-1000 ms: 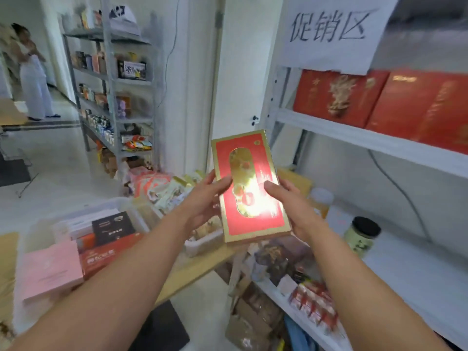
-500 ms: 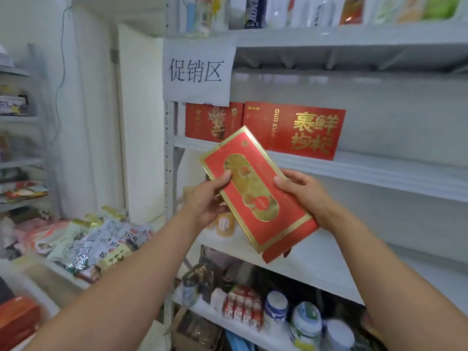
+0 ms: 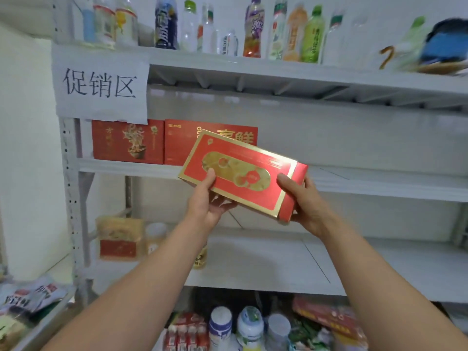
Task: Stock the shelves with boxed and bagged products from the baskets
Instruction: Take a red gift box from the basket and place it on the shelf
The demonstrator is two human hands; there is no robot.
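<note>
A flat red box with a gold border and gold oval [image 3: 243, 171] is held with both hands in front of the white shelf unit. My left hand [image 3: 207, 201] grips its lower left edge, thumb on the front face. My right hand [image 3: 304, 198] grips its right end, thumb on the front. The box lies nearly level, tilted down to the right, at the height of the middle shelf [image 3: 379, 183]. Two red boxes [image 3: 128, 141] [image 3: 182, 143] stand at the left of that shelf, the second partly hidden behind the held box.
A paper sign [image 3: 100, 84] hangs on the left upright. Several drink bottles [image 3: 253, 29] line the top shelf. On the lower shelf [image 3: 278, 262] stand a gold-and-red box [image 3: 119, 238] and jars. Cans and packs [image 3: 235, 325] fill the bottom shelf. Bagged goods [image 3: 27, 300] lie at the left.
The view has swung right and up from the baskets to the shelf. The red box has turned from upright to nearly level and risen to the middle shelf's height, still in both hands.
</note>
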